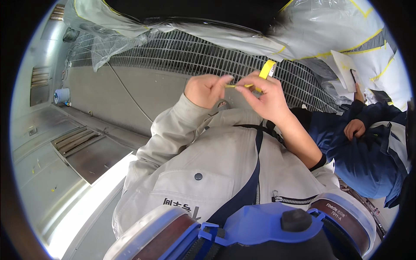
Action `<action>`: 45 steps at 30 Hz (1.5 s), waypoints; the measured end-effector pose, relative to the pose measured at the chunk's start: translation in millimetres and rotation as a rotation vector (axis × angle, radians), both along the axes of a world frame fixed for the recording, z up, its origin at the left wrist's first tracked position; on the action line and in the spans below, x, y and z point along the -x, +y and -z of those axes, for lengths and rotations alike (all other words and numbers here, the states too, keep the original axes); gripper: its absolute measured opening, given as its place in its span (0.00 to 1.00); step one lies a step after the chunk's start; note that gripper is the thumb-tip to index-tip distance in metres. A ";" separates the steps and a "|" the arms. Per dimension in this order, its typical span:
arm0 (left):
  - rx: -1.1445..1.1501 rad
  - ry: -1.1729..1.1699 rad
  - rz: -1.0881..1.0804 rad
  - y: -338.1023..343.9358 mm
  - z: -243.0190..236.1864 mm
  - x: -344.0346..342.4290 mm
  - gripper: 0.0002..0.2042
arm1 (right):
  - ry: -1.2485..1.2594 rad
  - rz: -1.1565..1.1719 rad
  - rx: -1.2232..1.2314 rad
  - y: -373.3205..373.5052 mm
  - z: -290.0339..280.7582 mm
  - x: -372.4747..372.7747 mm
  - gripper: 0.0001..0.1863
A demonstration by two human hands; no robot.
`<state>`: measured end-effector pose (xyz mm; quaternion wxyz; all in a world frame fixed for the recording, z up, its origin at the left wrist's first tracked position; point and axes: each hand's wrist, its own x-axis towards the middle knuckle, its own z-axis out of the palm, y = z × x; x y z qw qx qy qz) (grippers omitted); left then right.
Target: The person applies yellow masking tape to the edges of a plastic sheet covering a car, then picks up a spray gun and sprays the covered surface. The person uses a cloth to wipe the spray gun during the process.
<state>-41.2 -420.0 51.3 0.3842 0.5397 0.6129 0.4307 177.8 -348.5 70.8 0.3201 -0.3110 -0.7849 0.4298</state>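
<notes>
A roll of yellow masking tape [267,69] hangs on my right hand [268,97], its ring showing above the fingers. The right thumb and forefinger pinch a short strip that comes off it. My left hand [204,90] is closed, with thumb and forefinger at the other end of this yellow tape strip [230,86]. Between the two hands the strip is drawn out, in front of my chest. The left fingers are partly hidden behind the back of the hand.
Masked plastic sheeting [329,30] with yellow tape edges surrounds a glossy black panel [203,11] ahead. Metal floor grating [186,50] runs below it. At right, a co-worker in dark blue [359,147] has one hand by a white board [343,71]. A hose [130,93] crosses the floor.
</notes>
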 end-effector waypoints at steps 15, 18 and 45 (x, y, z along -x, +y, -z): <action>-0.553 0.250 0.227 21.3 -11.4 14.7 0.14 | -0.021 -0.078 0.450 16.5 -11.2 -6.2 0.04; -0.590 0.326 0.228 23.6 -12.0 21.3 0.10 | -0.035 -0.088 0.475 18.7 -13.4 -3.3 0.05; 0.158 -0.490 0.058 6.3 -4.4 3.6 0.24 | -0.051 -0.084 -0.101 38.5 -23.6 -8.5 0.05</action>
